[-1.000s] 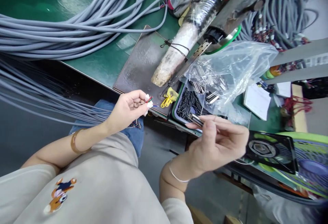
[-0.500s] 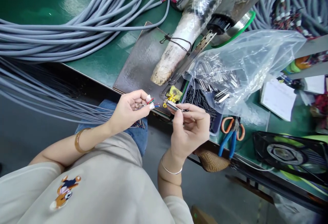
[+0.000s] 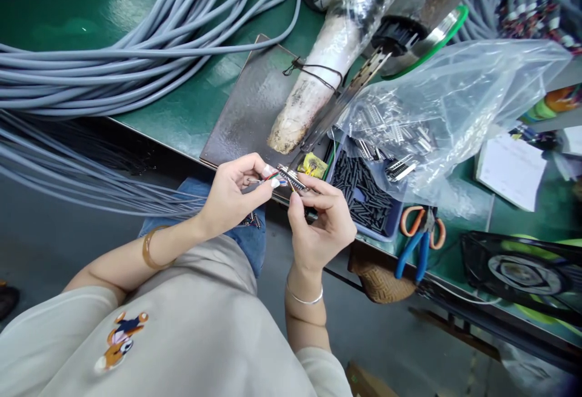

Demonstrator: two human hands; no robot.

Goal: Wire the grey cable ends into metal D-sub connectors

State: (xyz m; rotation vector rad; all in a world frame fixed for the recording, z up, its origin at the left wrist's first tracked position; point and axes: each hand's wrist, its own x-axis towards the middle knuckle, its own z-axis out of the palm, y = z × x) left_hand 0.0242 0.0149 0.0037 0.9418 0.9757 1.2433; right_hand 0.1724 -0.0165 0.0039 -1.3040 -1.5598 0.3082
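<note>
My left hand (image 3: 233, 194) pinches the coloured wires (image 3: 273, 176) of a cable between thumb and fingertips; red, green and blue strands show. My right hand (image 3: 322, 221) grips a small metal multi-pin connector (image 3: 294, 179) by its right end, between thumb and fingers. The wire ends meet the connector's left part, the fingertips of both hands close together. Whether any wire sits in a pin cannot be seen. Just beyond the connector, a yellow sponge-like piece (image 3: 313, 165) lies by the wrapped, tapered tube (image 3: 295, 112).
Grey cables (image 3: 136, 60) lie coiled at the left. To the right stand a blue bin (image 3: 391, 227) of black sleeves, a clear bag (image 3: 482, 100) of connectors, orange-and-blue pliers (image 3: 416, 245), a paper pad (image 3: 513, 173) and a black fan (image 3: 518, 273). A solder spool (image 3: 421, 51) stands behind.
My right hand has moved left with the connector, closing the gap to the wires in my left hand. The left hand has barely moved. The view has shifted slightly.
</note>
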